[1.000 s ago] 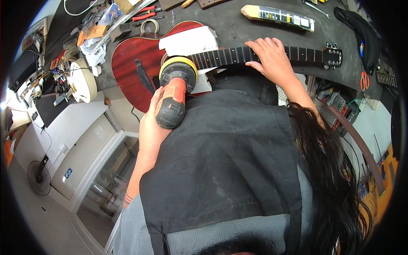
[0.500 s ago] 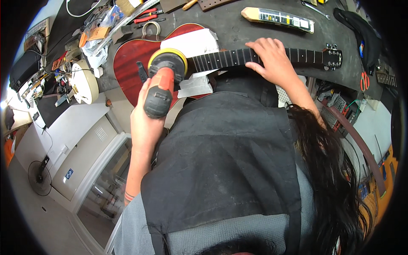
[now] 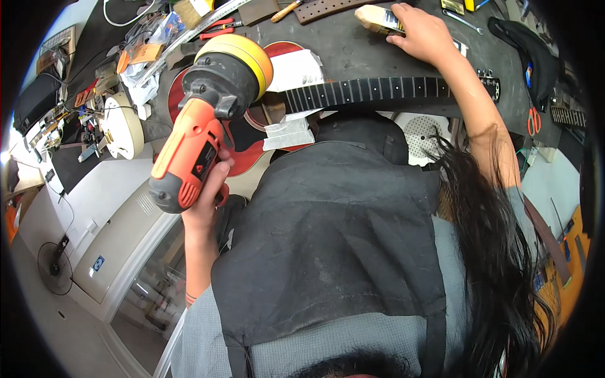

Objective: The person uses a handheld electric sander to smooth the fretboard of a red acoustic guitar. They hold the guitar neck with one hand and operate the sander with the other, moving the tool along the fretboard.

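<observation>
My left hand (image 3: 211, 192) is closed round the handle of an orange and black power polisher (image 3: 189, 142). Its yellow foam pad (image 3: 252, 60) is tilted up, lifted off the guitar. A red guitar body (image 3: 247, 157) lies beneath, partly hidden by the tool, with white paper (image 3: 293, 69) and pale masking (image 3: 288, 133) on its top. The dark fretboard (image 3: 372, 90) reaches right. Beyond the neck, my right hand (image 3: 423, 33) grips a tan bar (image 3: 377, 17) in a printed sleeve, which resembles polishing compound. The hand covers its middle.
A wrench (image 3: 463, 24), a black cloth bag (image 3: 523, 53) and red-handled scissors (image 3: 534, 121) lie at the right. Plastic bags (image 3: 142, 79) and tools crowd the left of the bench, near a cream guitar body (image 3: 121, 129). A perforated white seat (image 3: 422, 135) shows below the neck.
My left hand has raised the polisher off the guitar and drawn it toward me, turning the pad up. The right hand has left the fretboard and taken hold of the tan bar.
</observation>
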### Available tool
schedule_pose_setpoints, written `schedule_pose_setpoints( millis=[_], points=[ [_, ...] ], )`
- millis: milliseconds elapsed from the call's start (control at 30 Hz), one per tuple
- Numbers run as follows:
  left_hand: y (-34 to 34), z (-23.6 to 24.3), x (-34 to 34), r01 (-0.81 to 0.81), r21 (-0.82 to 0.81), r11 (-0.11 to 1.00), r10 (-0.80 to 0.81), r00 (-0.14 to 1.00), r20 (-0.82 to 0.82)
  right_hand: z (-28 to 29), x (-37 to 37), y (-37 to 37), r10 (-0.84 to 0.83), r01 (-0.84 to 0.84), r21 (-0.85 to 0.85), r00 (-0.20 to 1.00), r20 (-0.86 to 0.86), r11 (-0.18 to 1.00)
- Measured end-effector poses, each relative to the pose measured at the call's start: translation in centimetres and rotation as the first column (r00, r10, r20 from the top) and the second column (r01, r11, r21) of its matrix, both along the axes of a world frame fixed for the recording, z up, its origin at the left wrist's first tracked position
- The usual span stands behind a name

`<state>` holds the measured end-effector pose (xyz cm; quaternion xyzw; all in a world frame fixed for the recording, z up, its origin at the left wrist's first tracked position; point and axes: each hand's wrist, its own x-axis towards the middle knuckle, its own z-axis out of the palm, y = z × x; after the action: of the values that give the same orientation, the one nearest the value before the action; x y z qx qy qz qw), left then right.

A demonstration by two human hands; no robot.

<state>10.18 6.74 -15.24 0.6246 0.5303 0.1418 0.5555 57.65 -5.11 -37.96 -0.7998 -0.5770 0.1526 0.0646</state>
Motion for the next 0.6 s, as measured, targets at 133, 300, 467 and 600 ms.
schedule_pose_setpoints(
  millis=[133,300,467,600],
  points=[
    [0.5,0.2,-0.3,-0.027,-0.233,0.972,0.016,0.999,-0.047,9.0,-3.0,-0.3,-0.043,0.031,-0.046,0.958,-0.285,0.998],
    [-0.3,-1.7,-0.1,-0.019,-0.373,0.928,0.054,0.995,0.086,12.2,-7.6,-3.9,-0.021,-0.024,-0.066,0.793,-0.609,0.998],
    [-0.6,-2.0,0.1,-0.017,-0.528,0.849,0.099,0.987,0.126,12.4,-11.3,-5.4,-0.107,-0.134,-0.258,0.664,-0.74,0.957],
    [-0.8,-2.3,0.2,-0.008,-0.52,0.854,0.074,0.992,0.106,12.3,-12.7,-5.6,-0.105,-0.165,-0.254,0.605,-0.789,0.953]
  ],
)
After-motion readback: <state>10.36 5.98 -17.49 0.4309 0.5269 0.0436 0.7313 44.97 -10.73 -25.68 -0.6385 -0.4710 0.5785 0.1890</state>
